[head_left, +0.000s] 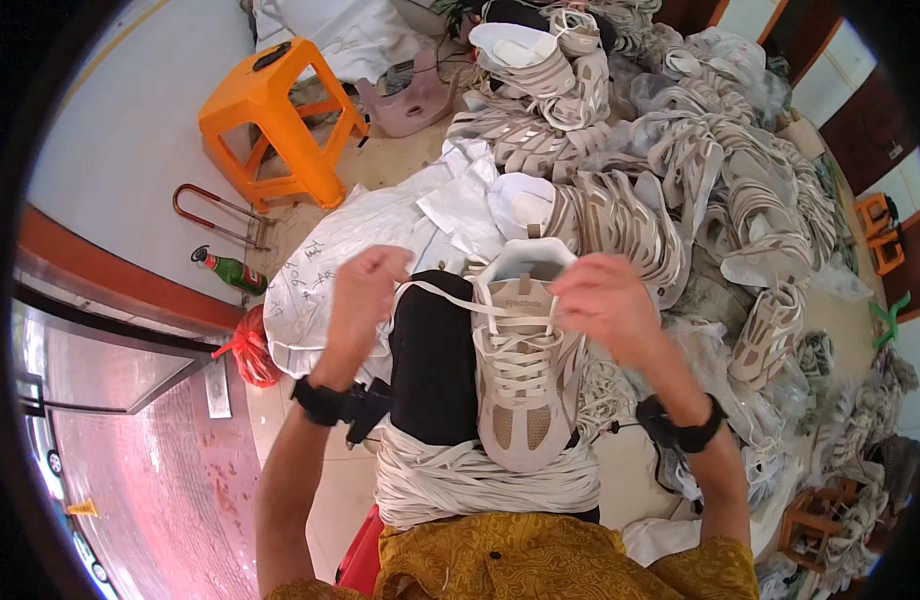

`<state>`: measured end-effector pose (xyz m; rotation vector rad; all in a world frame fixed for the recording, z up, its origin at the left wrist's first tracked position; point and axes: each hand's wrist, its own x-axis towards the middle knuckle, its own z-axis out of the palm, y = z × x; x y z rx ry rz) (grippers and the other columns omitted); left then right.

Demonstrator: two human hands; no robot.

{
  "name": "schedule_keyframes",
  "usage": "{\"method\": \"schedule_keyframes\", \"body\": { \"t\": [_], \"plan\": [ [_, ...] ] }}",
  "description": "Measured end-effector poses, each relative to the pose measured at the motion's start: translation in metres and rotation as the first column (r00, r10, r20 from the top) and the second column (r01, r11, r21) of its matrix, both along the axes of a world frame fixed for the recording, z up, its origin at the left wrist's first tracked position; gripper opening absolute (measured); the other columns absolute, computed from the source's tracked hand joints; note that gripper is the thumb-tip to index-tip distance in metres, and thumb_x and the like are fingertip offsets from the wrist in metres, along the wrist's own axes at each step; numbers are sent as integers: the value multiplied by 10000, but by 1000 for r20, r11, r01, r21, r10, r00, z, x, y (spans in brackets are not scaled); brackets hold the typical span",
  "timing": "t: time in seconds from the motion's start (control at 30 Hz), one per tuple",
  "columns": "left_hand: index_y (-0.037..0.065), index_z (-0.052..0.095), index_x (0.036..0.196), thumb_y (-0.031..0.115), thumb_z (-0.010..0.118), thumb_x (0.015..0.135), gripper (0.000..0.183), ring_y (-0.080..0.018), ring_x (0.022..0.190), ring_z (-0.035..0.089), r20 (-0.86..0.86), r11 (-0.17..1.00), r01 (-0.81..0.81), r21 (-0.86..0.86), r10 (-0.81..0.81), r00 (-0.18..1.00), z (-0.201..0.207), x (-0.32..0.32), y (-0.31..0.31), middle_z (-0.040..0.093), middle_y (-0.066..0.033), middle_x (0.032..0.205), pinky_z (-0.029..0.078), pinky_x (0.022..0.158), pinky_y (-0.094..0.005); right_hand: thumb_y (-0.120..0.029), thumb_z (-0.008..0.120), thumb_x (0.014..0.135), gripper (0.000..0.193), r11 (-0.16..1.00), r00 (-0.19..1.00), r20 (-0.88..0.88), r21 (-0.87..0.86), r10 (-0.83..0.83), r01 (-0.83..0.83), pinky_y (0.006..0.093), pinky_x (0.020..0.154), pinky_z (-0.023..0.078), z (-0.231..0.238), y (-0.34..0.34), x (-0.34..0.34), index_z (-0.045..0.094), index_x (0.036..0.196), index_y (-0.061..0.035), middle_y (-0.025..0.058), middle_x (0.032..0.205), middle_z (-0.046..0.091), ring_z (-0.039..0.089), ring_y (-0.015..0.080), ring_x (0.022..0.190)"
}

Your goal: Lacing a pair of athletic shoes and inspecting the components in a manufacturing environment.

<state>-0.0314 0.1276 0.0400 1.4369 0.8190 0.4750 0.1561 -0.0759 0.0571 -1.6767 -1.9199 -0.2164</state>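
Note:
A beige and white sneaker [525, 390] rests on my lap, toe toward me, its laces criss-crossed up the front. My left hand [365, 295], fingers pinched, holds a pale shoelace [435, 291] that stretches leftward from the top of the shoe. On the other side, my right hand [610, 305] is closed beside the shoe's collar, and a short piece of lace runs up to its fingers. That hand is slightly blurred. A thick bundle of cream laces [480, 485] lies across my lap, below the shoe's toe.
Stacks of similar shoe uppers [620, 220] pile up ahead and to the right. A white sack [360, 240] lies ahead on the left. Beyond it are an orange stool [280, 120], a green bottle [235, 272] and a red plastic bag [250, 350].

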Motion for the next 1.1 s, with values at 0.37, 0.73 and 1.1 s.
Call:
{"method": "schedule_keyframes", "body": {
  "t": [0.37, 0.73, 1.1],
  "plan": [
    [20, 611, 784, 29, 616, 710, 75, -244, 719, 586, -104, 645, 202, 737, -187, 977, -30, 9, -46, 600, -102, 748, 463, 625, -305, -114, 602, 641, 65, 994, 982, -168, -49, 84, -93, 319, 748, 361, -35, 20, -43, 560, 624, -68, 5, 755, 557, 514, 171, 794],
    [26, 521, 716, -14, 579, 668, 86, -269, 647, 522, -106, 383, 151, 912, -137, 985, -39, 15, -59, 525, -98, 671, 423, 580, -348, -107, 637, 619, 79, 997, 984, -164, -41, 64, -71, 327, 752, 380, -37, 17, -44, 584, 649, -57, 11, 786, 588, 531, 178, 823],
    [83, 478, 764, 76, 523, 667, 108, -198, 638, 457, -462, -204, 442, 874, -61, 885, -30, 16, -68, 445, -50, 669, 363, 584, -322, -62, 637, 662, 65, 997, 930, -359, 22, 80, -78, 289, 720, 423, -30, -4, -36, 628, 715, -26, 44, 804, 618, 578, 161, 821]
  ]
}}
